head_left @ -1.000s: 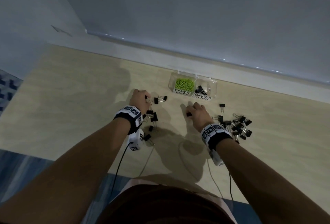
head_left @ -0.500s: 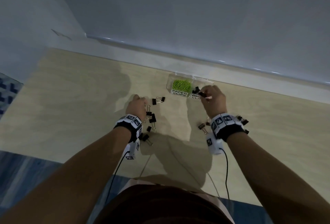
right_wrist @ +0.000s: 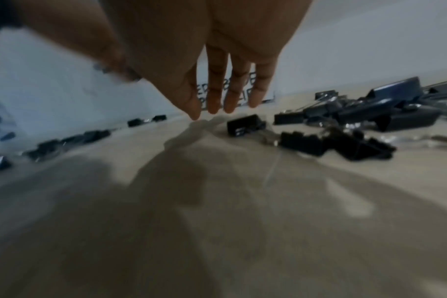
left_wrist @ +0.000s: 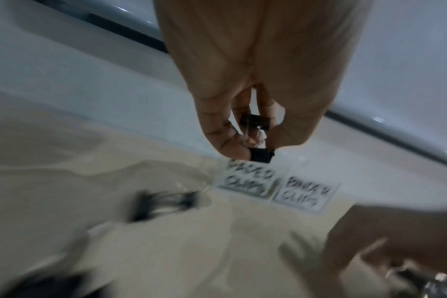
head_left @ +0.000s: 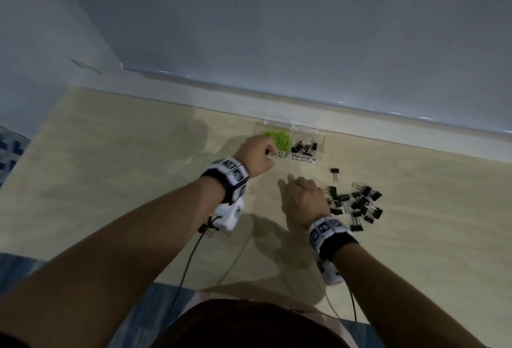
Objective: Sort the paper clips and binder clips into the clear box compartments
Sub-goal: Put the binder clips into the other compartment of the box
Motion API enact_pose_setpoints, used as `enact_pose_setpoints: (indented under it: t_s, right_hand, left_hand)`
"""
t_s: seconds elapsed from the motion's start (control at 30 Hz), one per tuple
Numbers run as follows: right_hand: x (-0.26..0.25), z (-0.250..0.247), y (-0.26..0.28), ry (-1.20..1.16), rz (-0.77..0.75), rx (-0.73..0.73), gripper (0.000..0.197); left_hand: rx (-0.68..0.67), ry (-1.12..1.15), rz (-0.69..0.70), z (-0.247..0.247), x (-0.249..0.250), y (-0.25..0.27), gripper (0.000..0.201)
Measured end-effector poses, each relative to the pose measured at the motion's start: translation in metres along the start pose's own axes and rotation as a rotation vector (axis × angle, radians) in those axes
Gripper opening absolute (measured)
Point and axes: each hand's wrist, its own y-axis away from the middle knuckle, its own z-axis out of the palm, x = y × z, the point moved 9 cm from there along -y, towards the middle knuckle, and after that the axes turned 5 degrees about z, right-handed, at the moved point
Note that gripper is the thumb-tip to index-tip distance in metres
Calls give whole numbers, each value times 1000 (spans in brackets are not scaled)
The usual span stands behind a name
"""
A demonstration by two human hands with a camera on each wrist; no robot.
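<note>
**Left hand carries binder clips to the box**

The left hand (left_wrist: 253,84), fingers curled downward, pinches two black binder clips (left_wrist: 259,141) above the clear box (head_left: 289,141), by its paper-clip compartment. Their wire handles run up between the fingers. The right hand (right_wrist: 212,66) hovers flat with straight fingers, holding nothing, beside the loose pile of binder clips (head_left: 357,205) on the table (head_left: 138,167).

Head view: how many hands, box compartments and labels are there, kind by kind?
Hands: 2 (left hand, right hand)
Compartments: 2 (paper-clip compartment, binder-clip compartment)
Labels: 2 (PAPER CLIPS label, BINDER CLIPS label)
Total: 6
</note>
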Motion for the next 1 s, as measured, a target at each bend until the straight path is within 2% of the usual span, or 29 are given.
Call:
enact_pose_setpoints:
  t_s: [0.1, 0.17, 0.23, 0.27, 0.33, 0.4, 0.47, 0.57, 0.7, 0.77, 0.83, 0.93, 1.0]
  right_hand:
    - [18, -6, 10, 125, 244, 111, 38]
    - [37, -5, 21, 96, 404, 102, 40]
    - [51, -2, 28, 46, 472, 105, 42]
    - [50, -3, 30, 53, 438, 95, 40]
    - [35, 3, 32, 140, 247, 6, 37]
    - [30, 0, 36, 134, 138, 26, 35]
    - [34, 0, 37, -4, 149, 15, 32]
    - [34, 12, 30, 1, 128, -49, 35]
    - [11, 12, 15, 72, 60, -101, 32]
    - [3, 23, 12, 63, 66, -196, 39]
    - [-4, 32, 9, 56, 55, -248, 43]
    - [-20, 32, 3, 2, 20, -238, 37]
    - [-26, 30, 0, -21, -2, -222, 32]
  left_hand:
    - [-77, -34, 115, 24, 55, -44, 19]
    - [-137, -106, 125, 40, 74, -63, 20]
    - [-187, -172, 115, 54, 80, -75, 23]
    - [-203, -193, 115, 59, 79, -78, 24]
    - [-207, -190, 111, 63, 74, -80, 29]
    - [-170, -138, 111, 59, 67, -75, 35]
    - [-80, -72, 147, 45, 61, -63, 33]
    - [69, -76, 210, 16, 38, -35, 25]
    - [168, -166, 95, -12, -38, 6, 20]
    - [130, -220, -14, -16, -72, 22, 21]
    - [30, -252, -99, -9, -91, 33, 29]
    - [-119, -267, -170, 9, -98, 41, 54]
    - [-148, -294, -171, 18, -95, 39, 57]
